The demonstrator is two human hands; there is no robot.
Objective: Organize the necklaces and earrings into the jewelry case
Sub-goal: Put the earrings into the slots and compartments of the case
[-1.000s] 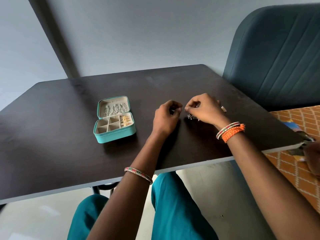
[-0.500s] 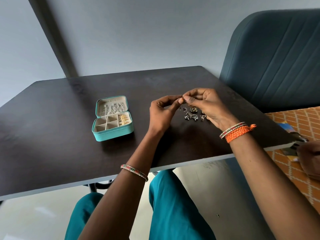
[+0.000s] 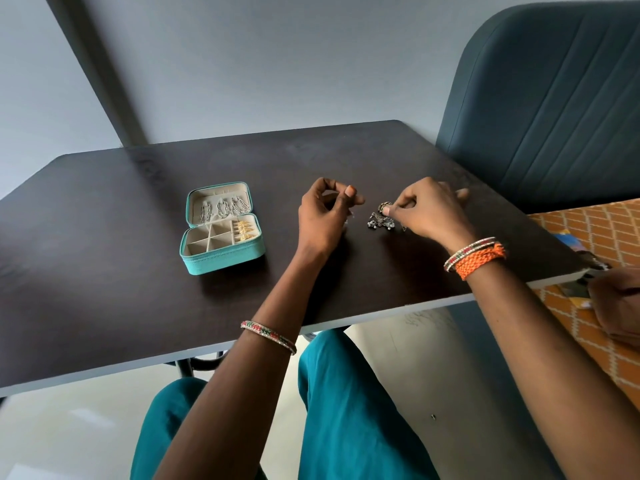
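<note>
Our right hand (image 3: pixel 429 211) has thumb and forefinger pinched on one dark metal earring (image 3: pixel 385 206), lifted just off the top of the loose earrings (image 3: pixel 382 221) lying on the table (image 3: pixel 104 237) toward its right edge. Our left hand (image 3: pixel 320 220) is curled with thumb meeting the fingertips; whether it holds some small piece we cannot tell — nothing shows clearly between them.

Left of the left hand, well apart from the pile, the teal jewelry case (image 3: pixel 221 226) lies open about midway along the table. In its lid hang the silver necklaces (image 3: pixel 225 207) — three bunches as far as we can count, though the chains overlap. The tray below has one row of gold earrings (image 3: pixel 243 231) in its right-hand slot, perhaps four; the other compartments, about five, look bare.

We judge the task roughly half done: necklaces seem stowed and one earring set is in. The dark pile remains, maybe five or six pieces, too tangled to count surely.
</note>
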